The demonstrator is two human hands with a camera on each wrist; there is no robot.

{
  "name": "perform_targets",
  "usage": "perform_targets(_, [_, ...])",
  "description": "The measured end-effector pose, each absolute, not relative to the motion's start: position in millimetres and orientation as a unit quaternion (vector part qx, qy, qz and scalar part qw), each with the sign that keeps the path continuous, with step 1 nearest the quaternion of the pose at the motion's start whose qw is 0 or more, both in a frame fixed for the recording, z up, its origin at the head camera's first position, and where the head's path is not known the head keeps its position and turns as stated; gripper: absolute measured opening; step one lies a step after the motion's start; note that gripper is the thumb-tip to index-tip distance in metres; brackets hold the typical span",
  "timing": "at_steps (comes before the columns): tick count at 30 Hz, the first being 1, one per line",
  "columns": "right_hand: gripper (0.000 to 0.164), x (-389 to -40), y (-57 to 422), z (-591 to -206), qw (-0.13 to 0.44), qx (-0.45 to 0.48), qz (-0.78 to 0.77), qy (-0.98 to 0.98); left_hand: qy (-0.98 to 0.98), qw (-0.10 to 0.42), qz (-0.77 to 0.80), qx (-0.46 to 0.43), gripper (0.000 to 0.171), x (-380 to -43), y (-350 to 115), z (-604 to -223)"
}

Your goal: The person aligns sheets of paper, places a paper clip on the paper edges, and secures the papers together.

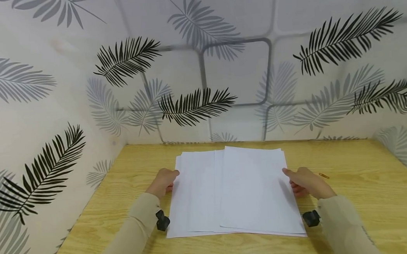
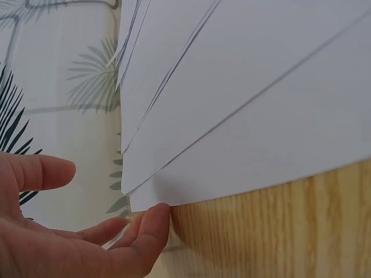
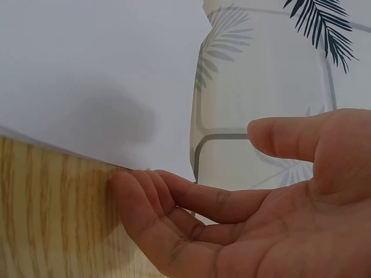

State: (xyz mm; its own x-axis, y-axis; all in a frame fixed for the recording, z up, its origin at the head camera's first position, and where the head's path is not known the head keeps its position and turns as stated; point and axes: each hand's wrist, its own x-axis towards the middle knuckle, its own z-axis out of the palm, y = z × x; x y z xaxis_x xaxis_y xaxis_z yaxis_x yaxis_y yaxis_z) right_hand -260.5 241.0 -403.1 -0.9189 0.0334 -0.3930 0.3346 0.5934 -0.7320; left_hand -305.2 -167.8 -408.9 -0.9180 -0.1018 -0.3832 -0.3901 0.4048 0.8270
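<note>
Several white sheets of paper [image 1: 200, 193] lie overlapping and fanned out on a wooden table. The topmost sheet [image 1: 256, 193] lies slightly askew on the right side. My left hand [image 1: 165, 181] is at the left edge of the sheets. In the left wrist view its fingertips [image 2: 157, 217] touch the edge near a corner, with the thumb held apart. At the opposite side is my right hand [image 1: 306, 181]. Its fingers [image 3: 130, 197] curve against the paper's right edge, and the thumb stands clear of the sheet in the right wrist view.
A small orange-brown object, like a paper clip [image 1: 324, 175], lies on the wooden table [image 1: 360, 179] beyond the right hand. Leaf-patterned wall covering [image 1: 239, 78] rises behind the table and along its left side. Each wrist carries a small black device [image 1: 162, 220].
</note>
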Motion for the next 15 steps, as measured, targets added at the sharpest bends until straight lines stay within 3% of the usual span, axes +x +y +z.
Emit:
perform_targets(9, [0.050,-259.3,235.5,-400.8,0.173,0.091,-0.439,0.877,0.818,0.141,0.544,-0.125,0.054,-302.5,-158.7,-408.3])
perform_targets(12, [0.050,-260.8,233.3,-401.9,0.174,0.089,-0.440,0.877,0.819,0.142,0.543,-0.122,0.045,-301.9,-155.0,-407.5])
perform_targets(15, [0.050,-262.9,231.4,-403.1,0.175,0.096,-0.436,0.878,0.819,0.141,0.544,-0.118,0.025,-303.3,-152.2,-408.1])
